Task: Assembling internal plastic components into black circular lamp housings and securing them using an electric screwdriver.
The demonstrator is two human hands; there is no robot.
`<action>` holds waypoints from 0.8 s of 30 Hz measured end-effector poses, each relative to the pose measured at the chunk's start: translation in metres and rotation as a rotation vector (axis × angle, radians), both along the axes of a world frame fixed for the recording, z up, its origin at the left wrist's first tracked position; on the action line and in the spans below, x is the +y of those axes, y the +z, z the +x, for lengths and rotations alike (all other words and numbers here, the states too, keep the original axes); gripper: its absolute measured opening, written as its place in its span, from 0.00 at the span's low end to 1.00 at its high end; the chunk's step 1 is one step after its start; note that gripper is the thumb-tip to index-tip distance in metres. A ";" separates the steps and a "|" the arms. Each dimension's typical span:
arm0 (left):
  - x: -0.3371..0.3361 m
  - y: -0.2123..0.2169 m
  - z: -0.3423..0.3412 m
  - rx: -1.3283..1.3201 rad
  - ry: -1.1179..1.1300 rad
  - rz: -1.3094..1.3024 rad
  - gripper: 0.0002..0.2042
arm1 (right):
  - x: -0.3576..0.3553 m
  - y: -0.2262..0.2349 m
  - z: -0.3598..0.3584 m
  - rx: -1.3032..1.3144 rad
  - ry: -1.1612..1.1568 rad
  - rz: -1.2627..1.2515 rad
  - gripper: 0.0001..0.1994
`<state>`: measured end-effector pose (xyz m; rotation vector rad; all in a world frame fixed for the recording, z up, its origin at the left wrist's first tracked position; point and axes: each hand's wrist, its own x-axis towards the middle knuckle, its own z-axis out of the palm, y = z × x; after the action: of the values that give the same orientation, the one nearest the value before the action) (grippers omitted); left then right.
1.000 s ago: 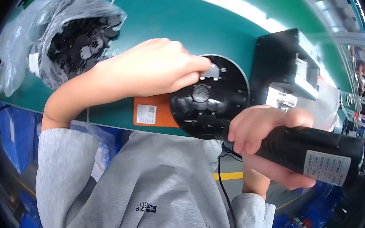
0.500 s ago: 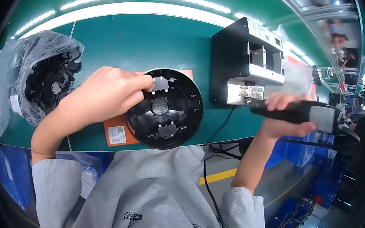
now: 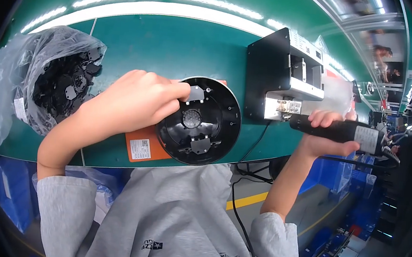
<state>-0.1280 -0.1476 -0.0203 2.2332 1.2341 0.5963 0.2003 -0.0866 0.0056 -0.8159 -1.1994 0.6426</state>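
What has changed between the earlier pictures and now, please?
The right hand moved the black electric screwdriver from the lower right edge of the round black housing rightward to beside the screw feeder, without letting go. The left hand stays at the upper gray plate inside the housing.

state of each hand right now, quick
Left hand: fingers bent at the grey plate in the bowl; grip can't be told.
Right hand: closed around the black tool.

Left forearm (image 3: 88, 119) is slanted inward from a bent elbow (image 3: 47, 155); left hand (image 3: 152, 96) is held knuckles up, index finger (image 3: 179, 90) extended. Right forearm (image 3: 286, 183) is raised, right hand (image 3: 325, 135) curled in a grip, thumb (image 3: 344, 148) pointed outward
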 end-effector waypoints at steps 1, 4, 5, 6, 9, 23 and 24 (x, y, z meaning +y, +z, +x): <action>-0.001 -0.001 -0.001 -0.011 -0.007 0.007 0.04 | -0.003 -0.003 0.004 -0.005 0.002 0.007 0.45; -0.003 -0.001 -0.004 0.013 0.000 -0.021 0.04 | -0.016 -0.004 0.011 0.147 0.294 0.036 0.43; -0.002 -0.001 -0.003 0.014 0.013 -0.028 0.04 | -0.019 0.003 0.009 0.155 0.380 0.097 0.43; -0.003 -0.001 -0.003 0.007 0.008 -0.018 0.04 | -0.026 0.014 0.000 0.169 0.462 0.150 0.43; -0.002 -0.005 -0.004 0.000 0.010 -0.040 0.05 | -0.046 0.045 -0.051 0.173 0.679 0.144 0.40; -0.008 -0.009 -0.005 0.042 0.009 0.015 0.06 | -0.064 -0.001 -0.113 0.176 1.093 -0.072 0.42; -0.007 -0.008 -0.005 0.040 0.015 0.020 0.06 | -0.062 -0.002 -0.115 0.181 1.094 -0.070 0.42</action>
<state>-0.1331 -0.1550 -0.0287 2.2639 1.2709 0.5748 0.0851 -0.1484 0.0037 -0.0740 -1.4107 1.6073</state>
